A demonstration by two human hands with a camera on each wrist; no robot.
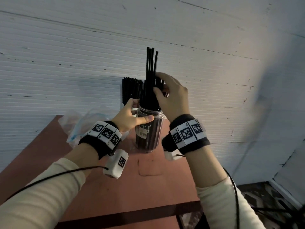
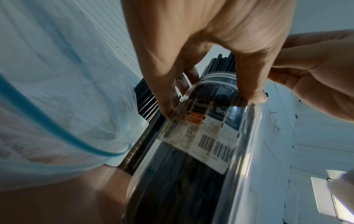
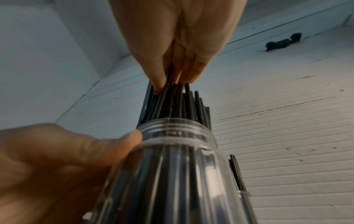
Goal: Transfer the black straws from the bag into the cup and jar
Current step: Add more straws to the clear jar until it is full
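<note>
Head view: a clear jar (image 1: 148, 129), packed with black straws (image 1: 151, 76), stands upright on a reddish table (image 1: 115, 187) by a white wall; the left hand (image 1: 130, 116) grips the jar's shoulder while the right hand (image 1: 171, 95) pinches straws above the mouth.

Left wrist: fingers (image 2: 164, 94) wrap the labelled jar (image 2: 201, 151), a plastic bag (image 2: 57, 91) beside it.

Right wrist: fingertips (image 3: 159, 75) clasp straw tops (image 3: 178, 103).

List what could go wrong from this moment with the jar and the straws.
The jar looks packed, and a few straws stand higher than the rest; pushed by the right hand, they might bend or jam. The left hand grips only near the rim, so the jar could tip. The bag lies close beside it.
</note>
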